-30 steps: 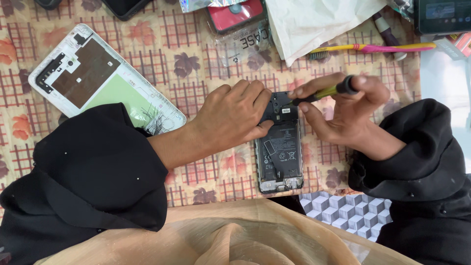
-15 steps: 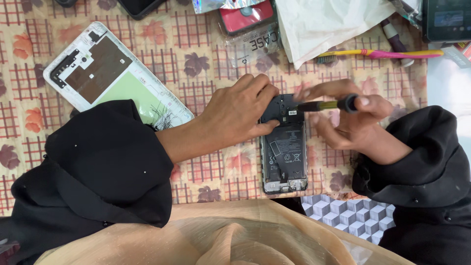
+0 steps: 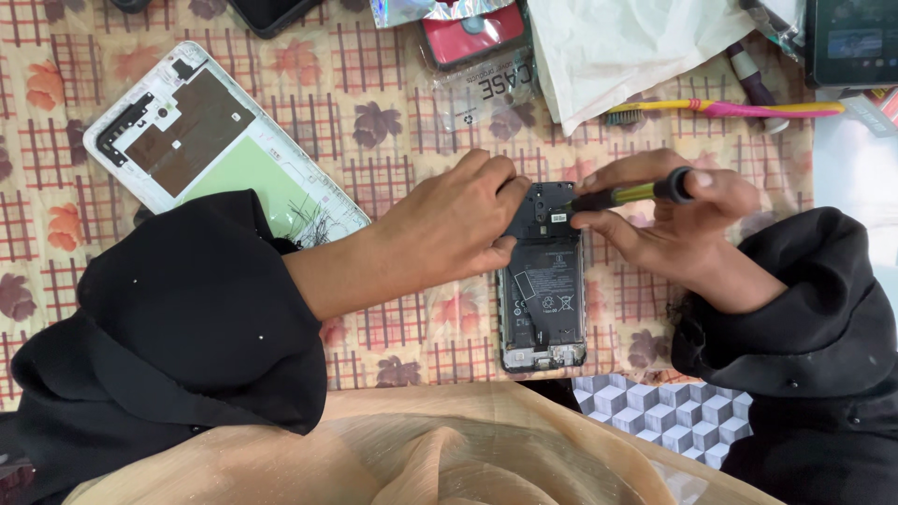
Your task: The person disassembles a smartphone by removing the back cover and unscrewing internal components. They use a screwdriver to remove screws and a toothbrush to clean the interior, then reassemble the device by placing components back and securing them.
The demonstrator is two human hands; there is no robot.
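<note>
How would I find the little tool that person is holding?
Start at the patterned tablecloth and find the opened phone lying in the middle, its battery showing. The right hand holds the screwdriver at the phone's top end. Unlike the toothbrush further up, it is short, with a yellow-green shaft and black cap.

table (image 3: 393,150): patterned cloth | on it: opened phone (image 3: 543,290), white back cover (image 3: 201,140), toothbrush (image 3: 730,109)

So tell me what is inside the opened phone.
The opened phone shows a black battery and a small board at its bottom end. The left hand covers part of its top.
</note>
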